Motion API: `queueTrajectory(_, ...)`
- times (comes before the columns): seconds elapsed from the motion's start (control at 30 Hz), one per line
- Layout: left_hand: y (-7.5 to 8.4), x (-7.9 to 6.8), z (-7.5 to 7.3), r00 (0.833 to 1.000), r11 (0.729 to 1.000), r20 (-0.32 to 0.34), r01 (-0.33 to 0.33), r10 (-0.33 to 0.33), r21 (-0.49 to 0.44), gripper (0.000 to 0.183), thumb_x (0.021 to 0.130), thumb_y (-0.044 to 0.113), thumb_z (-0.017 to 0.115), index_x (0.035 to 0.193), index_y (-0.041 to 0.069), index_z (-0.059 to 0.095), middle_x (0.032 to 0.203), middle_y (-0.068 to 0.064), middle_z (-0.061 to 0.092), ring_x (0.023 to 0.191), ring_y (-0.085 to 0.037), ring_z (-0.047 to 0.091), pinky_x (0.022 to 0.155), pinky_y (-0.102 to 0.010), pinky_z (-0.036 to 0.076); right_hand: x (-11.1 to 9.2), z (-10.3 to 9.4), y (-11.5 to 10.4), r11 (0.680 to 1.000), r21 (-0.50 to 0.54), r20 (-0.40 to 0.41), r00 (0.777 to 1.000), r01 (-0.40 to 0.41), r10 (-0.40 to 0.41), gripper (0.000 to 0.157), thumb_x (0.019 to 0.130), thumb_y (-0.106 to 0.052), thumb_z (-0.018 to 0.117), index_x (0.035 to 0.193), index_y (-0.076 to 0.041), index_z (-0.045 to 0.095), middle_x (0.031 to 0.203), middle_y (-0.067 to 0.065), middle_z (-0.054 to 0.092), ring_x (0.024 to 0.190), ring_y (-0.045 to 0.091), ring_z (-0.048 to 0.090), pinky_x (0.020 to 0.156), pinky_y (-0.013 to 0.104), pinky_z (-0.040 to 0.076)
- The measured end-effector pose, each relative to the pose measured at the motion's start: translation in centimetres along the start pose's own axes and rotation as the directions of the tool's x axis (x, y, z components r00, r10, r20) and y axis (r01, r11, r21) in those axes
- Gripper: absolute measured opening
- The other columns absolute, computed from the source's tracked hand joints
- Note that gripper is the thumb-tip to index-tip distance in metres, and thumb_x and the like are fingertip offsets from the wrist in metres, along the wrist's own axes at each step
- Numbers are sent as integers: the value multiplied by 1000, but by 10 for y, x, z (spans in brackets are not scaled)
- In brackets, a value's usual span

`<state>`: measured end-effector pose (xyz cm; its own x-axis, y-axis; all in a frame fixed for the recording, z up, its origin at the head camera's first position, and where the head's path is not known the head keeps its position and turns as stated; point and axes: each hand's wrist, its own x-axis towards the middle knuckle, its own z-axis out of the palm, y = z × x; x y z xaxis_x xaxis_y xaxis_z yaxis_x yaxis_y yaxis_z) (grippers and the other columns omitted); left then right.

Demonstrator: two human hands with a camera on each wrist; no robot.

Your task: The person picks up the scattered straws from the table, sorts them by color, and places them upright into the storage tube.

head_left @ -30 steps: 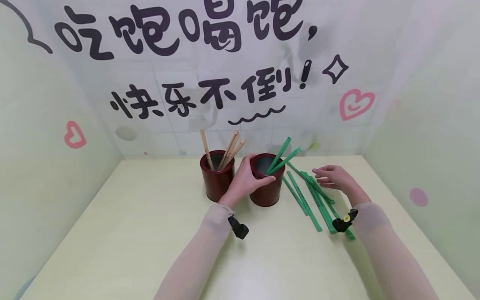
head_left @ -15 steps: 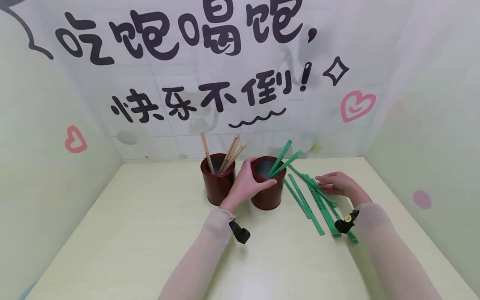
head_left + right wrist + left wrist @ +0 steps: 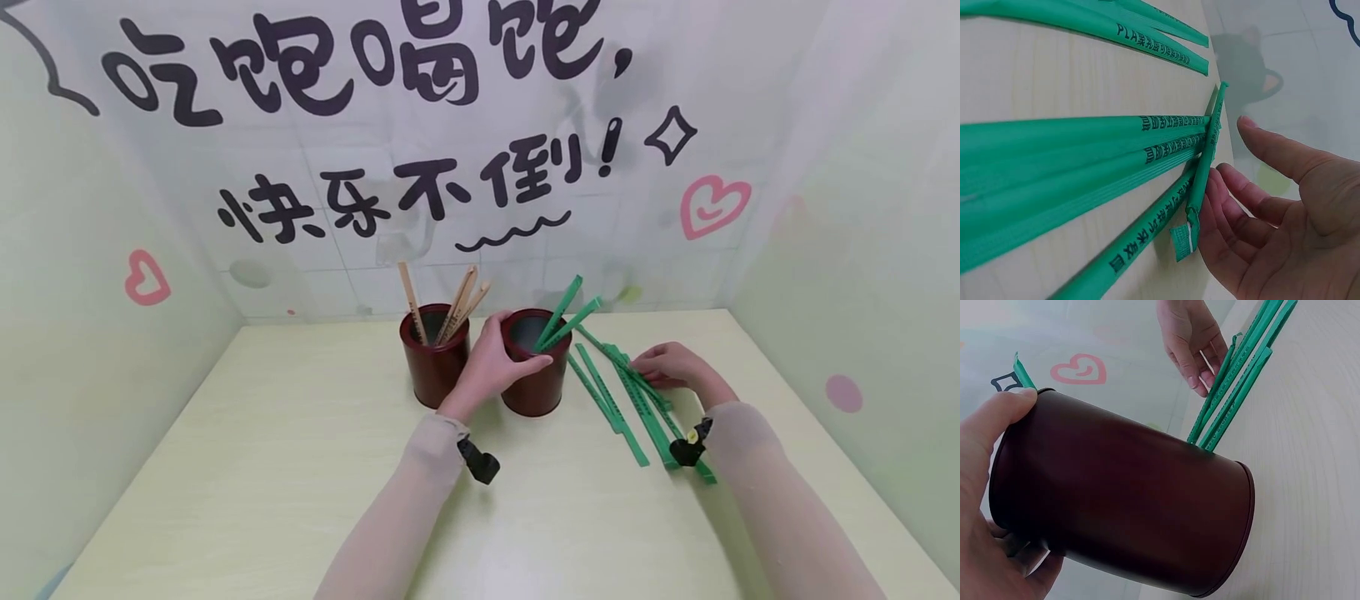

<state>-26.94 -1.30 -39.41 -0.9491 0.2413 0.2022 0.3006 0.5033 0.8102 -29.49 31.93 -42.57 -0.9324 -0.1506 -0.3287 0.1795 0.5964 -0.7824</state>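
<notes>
My left hand (image 3: 489, 371) grips the rim of a dark red cylindrical holder (image 3: 534, 387), thumb at the front and fingers around its far side. Two green-wrapped straws (image 3: 572, 321) lean inside that holder. To its right, several straws in green wrappers (image 3: 637, 408) lie loosely piled on the table. My right hand (image 3: 675, 367) is at the far right of this pile. In the right wrist view its thumb stands apart from the fingers, and the fingertips are beside a green straw (image 3: 1205, 162) lying across the others. Whether they touch it is hard to tell.
A second dark red holder (image 3: 435, 375) stands left of the gripped one, with several tan-wrapped straws (image 3: 459, 308) in it. The pale table (image 3: 262, 467) meets a printed back wall (image 3: 300, 283) close behind the holders, with side walls left and right.
My right hand has lowered slightly toward the green straws, its fingers now closer to the crossing straw. My left hand stays on the holder.
</notes>
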Motion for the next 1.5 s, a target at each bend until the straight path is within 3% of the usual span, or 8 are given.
queueTrajectory(0.17, 1, 2, 0, 1000, 1000, -1, -5, 5, 6, 95, 79, 43, 82, 150, 6, 30, 146, -14, 45, 131, -28, 49, 107, -45, 49, -4, -2, -4, 1000, -27, 7, 1000, 4, -4, 39, 92, -26, 70, 115, 6, 64, 92, -1, 67, 78, 8, 62, 72, 21, 56)
queueTrajectory(0.53, 1, 1, 6, 1000, 1000, 19, -19, 19, -7, 95, 80, 43, 81, 150, 6, 30, 145, -14, 46, 130, -28, 50, 107, -44, 48, -8, 2, 1, 991, -130, -38, 999, -12, 7, 30, 93, -13, 68, 111, 9, 62, 91, 4, 65, 70, 8, 57, 65, 24, 51)
queueTrajectory(0.87, 1, 1, 10, 1000, 1000, 17, -21, 21, -2, 96, 79, 42, 82, 150, 5, 29, 146, -15, 46, 131, -28, 49, 109, -45, 46, -21, 1, 10, 1000, -30, -14, 1000, 7, -7, 36, 96, -15, 64, 120, 11, 60, 91, -1, 66, 76, 9, 58, 69, 24, 53)
queueTrajectory(1.5, -1, 1, 0, 1000, 1000, 1, -11, 11, -28, 94, 79, 42, 82, 149, 6, 31, 145, -14, 46, 131, -28, 49, 106, -45, 49, -25, 3, -9, 988, 131, -115, 991, 84, -69, 44, 99, -17, 61, 133, 9, 50, 100, -6, 64, 87, 2, 61, 80, 17, 55)
